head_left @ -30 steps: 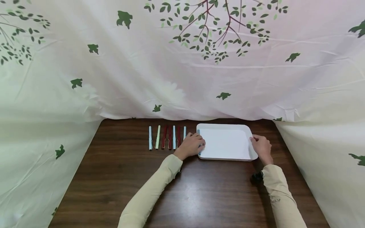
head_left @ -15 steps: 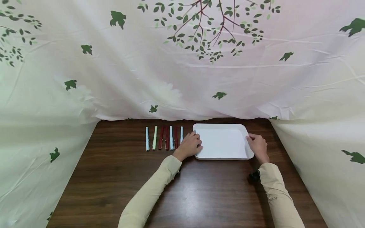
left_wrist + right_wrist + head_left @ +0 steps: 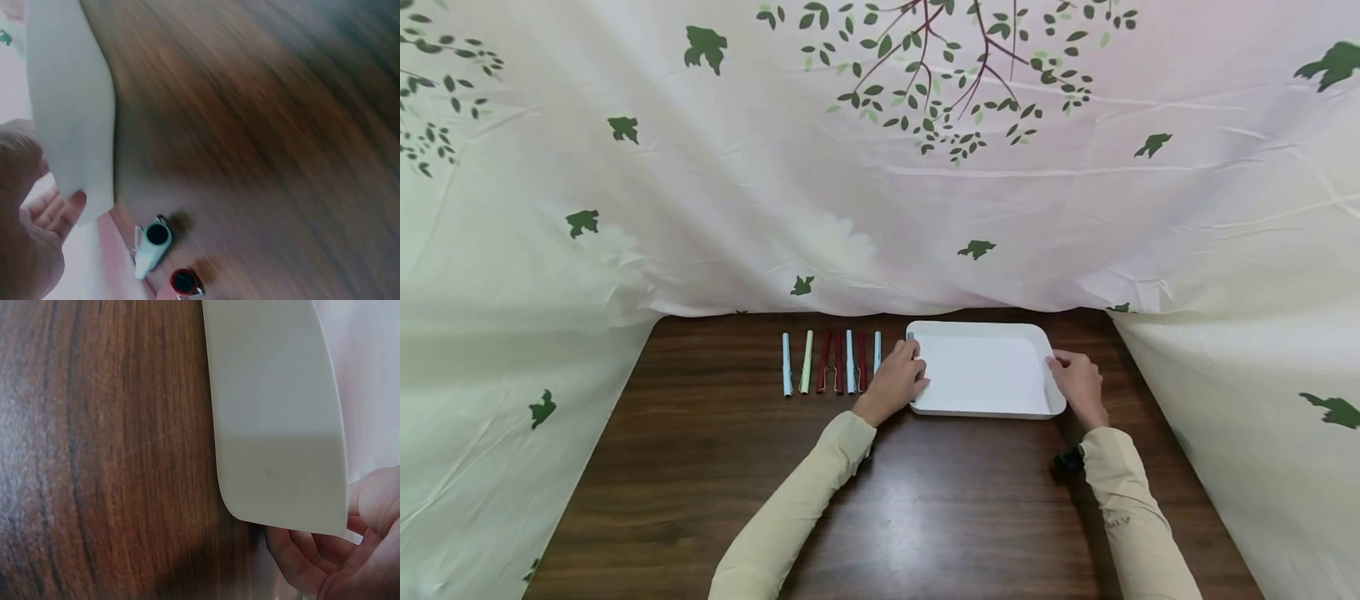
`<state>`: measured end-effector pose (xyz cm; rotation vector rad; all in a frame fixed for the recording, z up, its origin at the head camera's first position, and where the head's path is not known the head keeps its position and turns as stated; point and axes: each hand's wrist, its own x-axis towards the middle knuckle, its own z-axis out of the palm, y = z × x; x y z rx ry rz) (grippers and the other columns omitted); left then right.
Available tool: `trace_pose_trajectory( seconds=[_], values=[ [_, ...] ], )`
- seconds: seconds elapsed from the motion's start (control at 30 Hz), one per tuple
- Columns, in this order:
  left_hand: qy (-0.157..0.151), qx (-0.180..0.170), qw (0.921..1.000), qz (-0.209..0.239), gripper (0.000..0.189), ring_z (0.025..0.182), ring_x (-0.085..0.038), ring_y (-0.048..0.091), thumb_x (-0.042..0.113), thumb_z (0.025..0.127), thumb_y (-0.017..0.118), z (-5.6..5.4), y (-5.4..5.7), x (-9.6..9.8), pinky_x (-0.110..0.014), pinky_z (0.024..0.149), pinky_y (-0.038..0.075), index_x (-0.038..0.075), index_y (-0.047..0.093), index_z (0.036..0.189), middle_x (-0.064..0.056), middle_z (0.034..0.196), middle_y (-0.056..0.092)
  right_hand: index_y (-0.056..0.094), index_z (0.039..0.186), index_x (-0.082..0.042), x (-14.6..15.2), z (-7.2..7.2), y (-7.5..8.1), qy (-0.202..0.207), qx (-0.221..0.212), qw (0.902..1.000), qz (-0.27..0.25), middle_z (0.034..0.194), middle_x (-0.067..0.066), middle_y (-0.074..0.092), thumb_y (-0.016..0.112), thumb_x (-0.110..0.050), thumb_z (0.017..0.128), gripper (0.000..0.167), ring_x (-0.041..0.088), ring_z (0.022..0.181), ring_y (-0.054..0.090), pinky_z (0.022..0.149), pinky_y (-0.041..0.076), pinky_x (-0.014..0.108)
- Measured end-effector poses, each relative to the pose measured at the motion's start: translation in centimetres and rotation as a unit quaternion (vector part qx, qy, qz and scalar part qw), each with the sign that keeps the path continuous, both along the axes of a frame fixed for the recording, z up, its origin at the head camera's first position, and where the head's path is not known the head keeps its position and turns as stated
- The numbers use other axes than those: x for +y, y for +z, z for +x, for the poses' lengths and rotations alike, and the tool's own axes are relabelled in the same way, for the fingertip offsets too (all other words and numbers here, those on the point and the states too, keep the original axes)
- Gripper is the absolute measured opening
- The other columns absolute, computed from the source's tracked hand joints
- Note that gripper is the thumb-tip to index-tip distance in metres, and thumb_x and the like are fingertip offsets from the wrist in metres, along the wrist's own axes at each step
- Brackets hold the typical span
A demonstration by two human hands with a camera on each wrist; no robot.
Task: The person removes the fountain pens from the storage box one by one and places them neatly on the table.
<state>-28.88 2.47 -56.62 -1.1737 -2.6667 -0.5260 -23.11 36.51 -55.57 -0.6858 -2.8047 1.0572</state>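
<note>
A white rectangular tray (image 3: 985, 371) is at the back of the table, held at both short ends. My left hand (image 3: 893, 385) grips its left rim, with fingertips against the outer wall in the left wrist view. A blue pen (image 3: 911, 336) lies along the inside of that left wall, mostly hidden by the hand. My right hand (image 3: 1078, 385) pinches the right rim; the right wrist view has the fingers (image 3: 300, 559) at the outside and lower edge of the tray wall (image 3: 281, 481).
Left of the tray, several clipped pens stand in a row: light blue (image 3: 787, 367), pale green (image 3: 807, 362), dark red (image 3: 823, 362) and more blue and red. The last blue pen (image 3: 877, 350) is close to my left hand. A patterned curtain (image 3: 880, 250) borders the brown table (image 3: 700, 483).
The tray has shifted very slightly up the head view with both hands on it; whether it rose or slid back I cannot tell. The row of pens stays put. The head camera moved a little.
</note>
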Motion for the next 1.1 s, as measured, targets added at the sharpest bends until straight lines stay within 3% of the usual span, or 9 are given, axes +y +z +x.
trace_pose_trajectory(
  seconds=[0.07,0.17,0.3,0.43,0.57,0.73,0.87,1.0,1.1],
  values=[
    [0.015,-0.03,0.9993,0.019,0.024,0.1,-0.025,0.047,0.012,0.097,0.075,0.2,0.2,0.1,-0.029,0.073,0.046,0.009,0.061,0.078,-0.014,0.121,0.054,0.06,0.141,0.007,0.0,0.1,0.1,0.003,0.002,1.0,0.001,0.141,0.033,0.058,0.052,-0.02,0.11,0.042,0.052,0.126,0.057,0.104,0.039,0.068],
    [0.042,-0.047,0.9974,0.035,0.017,0.101,-0.026,0.048,0.001,0.095,0.072,0.6,0.5,0.5,-0.027,0.065,0.044,0.006,0.06,0.084,-0.018,0.13,0.051,0.06,0.141,0.007,-0.2,0.2,0.1,0.006,0.003,1.0,0.002,0.141,0.033,0.058,0.051,-0.02,0.11,0.043,0.051,0.125,0.058,0.104,0.041,0.067],
    [0.095,-0.052,0.9925,0.056,0.012,0.101,-0.029,0.046,-0.005,0.092,0.071,1.0,0.9,1.1,-0.026,0.063,0.046,0.0,0.064,0.101,-0.022,0.123,0.05,0.059,0.141,0.008,-0.4,0.2,0.3,0.005,0.003,1.0,0.002,0.141,0.033,0.058,0.051,-0.02,0.11,0.043,0.051,0.125,0.058,0.104,0.041,0.067],
    [0.148,-0.108,0.9791,0.088,0.022,0.099,-0.029,0.051,0.001,0.094,0.074,1.3,1.3,1.4,-0.031,0.072,0.053,-0.002,0.066,0.114,-0.019,0.113,0.053,0.059,0.141,0.008,-0.2,0.2,0.3,0.004,-0.001,1.0,0.004,0.141,0.034,0.057,0.052,-0.02,0.11,0.043,0.051,0.125,0.058,0.104,0.041,0.067],
    [0.175,-0.151,0.9666,0.111,0.024,0.098,-0.032,0.063,0.004,0.095,0.076,1.5,1.6,1.4,-0.038,0.078,0.059,-0.003,0.068,0.116,-0.02,0.109,0.061,0.059,0.141,0.008,0.0,0.2,0.2,0.001,-0.003,1.0,0.005,0.142,0.033,0.057,0.052,-0.02,0.11,0.042,0.051,0.127,0.057,0.107,0.039,0.068],
    [0.177,-0.201,0.9575,0.106,0.018,0.08,-0.027,0.069,0.0,0.098,0.069,1.0,3.1,0.9,-0.032,0.065,0.058,-0.007,0.071,0.115,-0.021,0.101,0.07,0.059,0.142,0.007,-0.1,0.2,0.3,0.003,-0.002,1.0,0.0,0.143,0.033,0.056,0.051,-0.02,0.11,0.043,0.051,0.129,0.055,0.109,0.037,0.068],
    [0.16,-0.242,0.953,0.086,0.019,0.058,-0.014,0.053,-0.006,0.099,0.06,0.4,4.7,0.1,-0.023,0.052,0.042,-0.004,0.078,0.103,-0.016,0.086,0.074,0.06,0.141,0.008,-0.1,0.3,0.5,0.0,0.003,1.0,0.004,0.142,0.033,0.057,0.052,-0.02,0.11,0.042,0.052,0.128,0.056,0.108,0.038,0.068],
    [0.14,-0.239,0.9599,0.042,0.028,0.052,-0.012,0.032,-0.005,0.1,0.057,0.4,5.3,-0.5,-0.022,0.048,0.026,0.003,0.082,0.091,-0.005,0.066,0.064,0.061,0.14,0.008,-0.1,0.3,0.5,-0.001,0.008,0.9999,0.008,0.141,0.033,0.058,0.052,-0.02,0.109,0.042,0.052,0.127,0.056,0.108,0.038,0.068],
    [0.132,-0.189,0.973,-0.005,0.027,0.054,-0.011,0.029,-0.004,0.099,0.059,0.8,5.3,-0.7,-0.023,0.047,0.022,0.007,0.081,0.087,0.0,0.065,0.06,0.06,0.14,0.007,-0.1,0.2,0.3,0.006,0.006,0.9999,0.01,0.141,0.033,0.058,0.051,-0.02,0.11,0.042,0.052,0.128,0.056,0.109,0.037,0.069]
  ],
)
